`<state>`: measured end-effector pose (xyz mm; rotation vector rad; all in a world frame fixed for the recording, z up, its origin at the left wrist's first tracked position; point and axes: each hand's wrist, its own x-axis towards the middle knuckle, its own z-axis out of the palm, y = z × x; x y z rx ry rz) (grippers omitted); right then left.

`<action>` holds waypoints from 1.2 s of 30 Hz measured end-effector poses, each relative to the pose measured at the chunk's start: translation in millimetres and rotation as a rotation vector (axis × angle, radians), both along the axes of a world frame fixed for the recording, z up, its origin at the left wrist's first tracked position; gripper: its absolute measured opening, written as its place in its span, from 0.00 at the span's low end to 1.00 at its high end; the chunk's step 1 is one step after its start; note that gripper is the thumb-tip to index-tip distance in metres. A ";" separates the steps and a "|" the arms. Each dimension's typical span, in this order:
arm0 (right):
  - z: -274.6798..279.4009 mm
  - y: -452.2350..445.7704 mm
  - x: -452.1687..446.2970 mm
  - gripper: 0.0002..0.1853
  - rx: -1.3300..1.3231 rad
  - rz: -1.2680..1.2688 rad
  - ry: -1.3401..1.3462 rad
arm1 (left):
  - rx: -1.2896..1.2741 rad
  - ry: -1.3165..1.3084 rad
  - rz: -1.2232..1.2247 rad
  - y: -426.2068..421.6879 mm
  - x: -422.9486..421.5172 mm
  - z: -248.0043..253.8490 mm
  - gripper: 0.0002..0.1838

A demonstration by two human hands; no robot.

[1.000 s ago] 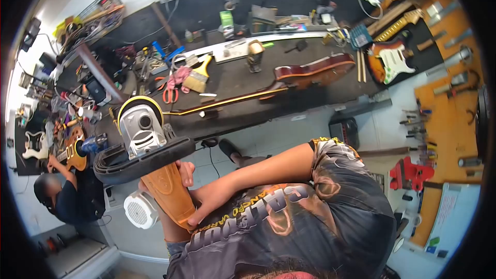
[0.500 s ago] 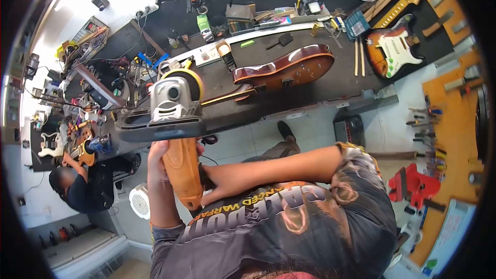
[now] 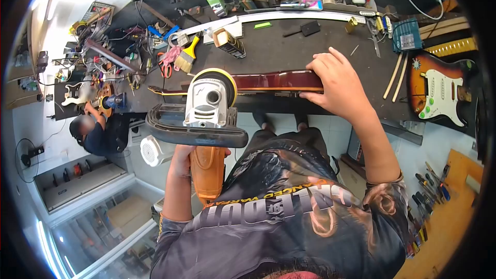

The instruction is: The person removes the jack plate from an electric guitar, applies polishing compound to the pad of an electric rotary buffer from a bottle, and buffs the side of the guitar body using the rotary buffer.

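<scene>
My left hand (image 3: 182, 161) is wrapped around the orange body of an electric polisher (image 3: 207, 168), partly hidden behind it. The tool has a silver gear head, a black D-shaped handle and a round yellow-edged pad. At the bench's front edge, a dark red guitar (image 3: 276, 80) stands on its side, its neck pointing left and partly hidden behind the pad. My right hand (image 3: 336, 80) grips the guitar body's right end, fingers over the far side and thumb on the near side. Whether the pad touches the guitar, I cannot tell.
A sunburst guitar body (image 3: 439, 90) lies on the right of the bench beside two wooden sticks (image 3: 397, 77). Behind are a small box (image 3: 229, 43), a yellow brush (image 3: 188, 54) and a black scraper-like tool (image 3: 305, 29). Another person (image 3: 106, 134) works at far left.
My right hand has left the polisher's rear end and taken hold of the guitar. The guitar now shows more edge-on. The camera view has shifted, with the polisher appearing farther right.
</scene>
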<state>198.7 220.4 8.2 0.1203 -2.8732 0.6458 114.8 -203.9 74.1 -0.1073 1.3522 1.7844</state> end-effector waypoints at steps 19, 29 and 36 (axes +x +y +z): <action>-19.8 -11.0 6.0 0.34 -0.191 0.056 0.145 | -0.114 -0.090 0.115 17.3 22.3 -7.5 0.45; -19.3 -13.1 10.0 0.34 -0.206 0.068 0.141 | -0.245 0.027 0.139 20.8 25.0 -8.2 0.53; -19.6 -11.2 5.4 0.35 -0.182 0.059 0.163 | -0.184 -0.018 0.127 34.1 33.8 -16.8 0.46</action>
